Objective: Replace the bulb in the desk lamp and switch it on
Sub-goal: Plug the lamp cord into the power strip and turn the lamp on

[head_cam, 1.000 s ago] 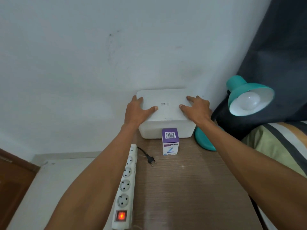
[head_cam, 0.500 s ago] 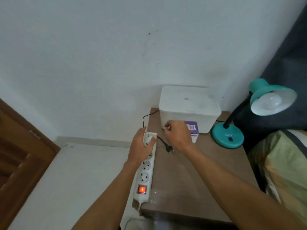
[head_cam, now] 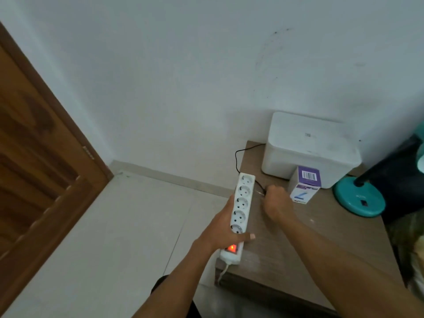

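A white power strip [head_cam: 241, 207] with a lit red switch lies along the left edge of the wooden bedside table [head_cam: 321, 244]. My left hand [head_cam: 223, 230] grips the strip near its switch end. My right hand [head_cam: 275, 204] is closed around the lamp's black plug beside the strip's far sockets; the plug itself is mostly hidden and its black cord [head_cam: 237, 157] loops back toward the wall. The teal lamp base [head_cam: 359, 198] stands at the right; the shade is almost entirely cut off by the frame edge. A purple and white bulb box [head_cam: 305, 188] stands upright between them.
A white lidded plastic box [head_cam: 309, 148] sits against the wall at the table's back. A brown wooden door [head_cam: 39, 161] is at the left, with pale floor tiles [head_cam: 114, 237] beside the table. Dark fabric and bedding lie at the right edge.
Both hands left the white box's lid. My left hand took hold of the power strip and slid toward its switch end; my right hand closed on the plug. My view swung left.
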The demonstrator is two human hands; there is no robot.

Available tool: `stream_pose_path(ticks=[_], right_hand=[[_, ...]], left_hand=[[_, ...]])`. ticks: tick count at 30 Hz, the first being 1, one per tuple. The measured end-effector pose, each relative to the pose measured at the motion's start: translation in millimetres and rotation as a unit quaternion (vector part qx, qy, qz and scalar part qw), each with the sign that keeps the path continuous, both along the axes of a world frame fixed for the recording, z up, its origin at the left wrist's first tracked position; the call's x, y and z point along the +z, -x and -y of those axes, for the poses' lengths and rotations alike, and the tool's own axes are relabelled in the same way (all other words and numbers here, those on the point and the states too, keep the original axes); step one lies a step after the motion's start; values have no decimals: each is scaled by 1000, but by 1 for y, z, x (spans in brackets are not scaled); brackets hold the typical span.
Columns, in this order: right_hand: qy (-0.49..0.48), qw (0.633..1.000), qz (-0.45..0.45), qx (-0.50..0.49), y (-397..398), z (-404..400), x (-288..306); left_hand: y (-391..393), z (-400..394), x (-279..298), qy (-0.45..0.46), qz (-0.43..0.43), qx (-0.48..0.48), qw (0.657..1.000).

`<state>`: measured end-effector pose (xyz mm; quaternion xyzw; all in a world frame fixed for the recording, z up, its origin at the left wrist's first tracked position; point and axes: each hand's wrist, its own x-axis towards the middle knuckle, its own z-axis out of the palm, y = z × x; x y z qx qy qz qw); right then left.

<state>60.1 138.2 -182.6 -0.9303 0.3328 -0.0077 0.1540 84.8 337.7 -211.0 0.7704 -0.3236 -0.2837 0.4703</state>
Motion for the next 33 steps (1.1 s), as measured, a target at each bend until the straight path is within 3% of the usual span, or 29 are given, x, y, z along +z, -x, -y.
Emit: stream_pose_path(ticks=[6, 12, 33], right_hand=[[-136, 977, 117, -111, -4, 1, 18], [-244, 928, 255, -121, -12, -12, 43], [-224, 941, 247, -56, -11, -46, 25]], left_hand=[[2, -4, 0, 6, -9, -6, 1000], [2, -3, -1, 2, 11, -6, 1000], [1, -2, -15, -7, 28, 22, 999]])
